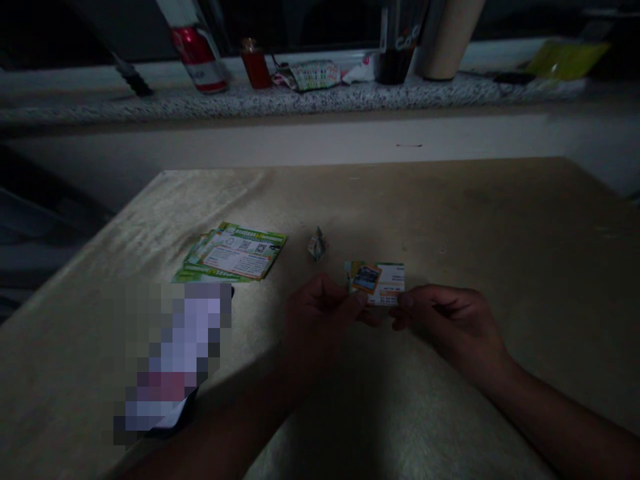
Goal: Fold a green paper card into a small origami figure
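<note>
My left hand (327,317) and my right hand (450,323) hold a folded flyer (377,280) between them, above the table. The flyer is small and white and green, with a dark picture in an orange frame on its left part and lines of print on its right. My left thumb presses its lower left edge, and my right thumb and fingers pinch the lower right corner. Beyond my left hand stands a small pointed folded paper piece (317,245). To the left lies a fanned stack of green and white flyers (237,252).
A phone with a blurred-out screen (173,353) lies left of my left forearm on the table (400,200). Along the speckled sill (330,101) stand a red can (199,60), a small red bottle (256,65), a crumpled wrapper (315,75) and a glass of dark liquid (395,65).
</note>
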`<state>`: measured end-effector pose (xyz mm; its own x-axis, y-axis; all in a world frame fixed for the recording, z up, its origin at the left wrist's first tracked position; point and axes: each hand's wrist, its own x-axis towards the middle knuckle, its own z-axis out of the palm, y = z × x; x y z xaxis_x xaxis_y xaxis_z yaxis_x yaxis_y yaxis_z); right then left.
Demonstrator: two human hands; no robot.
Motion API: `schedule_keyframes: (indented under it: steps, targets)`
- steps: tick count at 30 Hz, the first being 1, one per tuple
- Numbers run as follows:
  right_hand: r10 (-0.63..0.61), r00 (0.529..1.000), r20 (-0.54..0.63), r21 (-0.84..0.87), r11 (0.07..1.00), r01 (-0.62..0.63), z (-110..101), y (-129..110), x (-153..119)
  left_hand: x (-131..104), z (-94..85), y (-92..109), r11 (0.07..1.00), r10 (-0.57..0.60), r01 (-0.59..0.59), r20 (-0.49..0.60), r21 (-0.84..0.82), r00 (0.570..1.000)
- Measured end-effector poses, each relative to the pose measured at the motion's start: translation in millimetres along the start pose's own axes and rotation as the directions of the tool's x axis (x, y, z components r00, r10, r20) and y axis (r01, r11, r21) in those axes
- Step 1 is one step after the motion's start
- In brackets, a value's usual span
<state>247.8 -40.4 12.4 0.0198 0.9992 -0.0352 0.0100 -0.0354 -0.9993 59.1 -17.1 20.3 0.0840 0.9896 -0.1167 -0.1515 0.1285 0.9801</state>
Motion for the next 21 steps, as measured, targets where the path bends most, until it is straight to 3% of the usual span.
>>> schedule_keyframes:
  steps: [13,17,19,21]
  targets:
    - [0.074,0.99,0.117,0.26,0.96,-0.103,-2,9,2,2,-2.6,-7,0.987,-0.068,0.078,0.076,-0.141,0.995]
    - [0.091,0.983,0.162,0.31,0.941,-0.138,-1,12,4,5,-4.8,-12,0.989,-0.076,0.087,0.097,-0.117,0.992]
    - [0.11,0.98,0.167,0.325,0.932,-0.16,-2,12,5,6,-6.2,-16,0.999,-0.025,0.026,0.058,-0.021,0.998]
    - [0.142,0.978,0.152,0.344,0.92,-0.187,-2,13,4,5,-8.2,-19,0.971,0.164,-0.155,-0.036,0.18,0.986]
